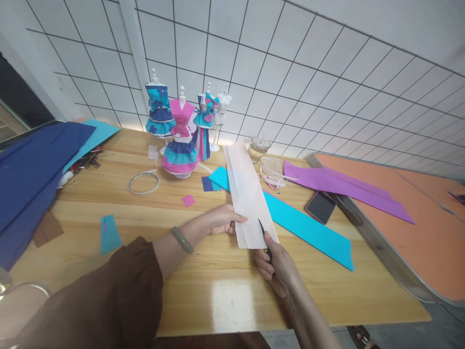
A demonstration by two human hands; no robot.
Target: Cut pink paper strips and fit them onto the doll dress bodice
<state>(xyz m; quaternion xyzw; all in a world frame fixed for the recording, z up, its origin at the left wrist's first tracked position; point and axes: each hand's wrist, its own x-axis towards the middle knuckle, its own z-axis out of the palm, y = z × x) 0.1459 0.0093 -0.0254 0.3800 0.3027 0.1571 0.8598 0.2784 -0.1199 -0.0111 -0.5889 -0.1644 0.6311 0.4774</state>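
Observation:
A long pale pink strip of crepe-like paper [247,189] is raised at an angle over the wooden table. My left hand [225,219] pinches its left edge, thumb on top and fingers underneath. Black scissors [269,254] are in my right hand [276,266], at the near end of the strip. One dark blade lies over the paper, near its right side; the other blade is hidden beneath. Under the pale strip runs a bright blue strip [308,225], slanting toward the right.
Small dress forms in paper outfits, one a pink-topped dress [181,140], stand at the back. A tape roll [143,182], a glass [258,148], a phone [320,207], a purple strip [348,189] and blue scraps [110,234] lie around. Dark blue sheets [39,169] cover the left side.

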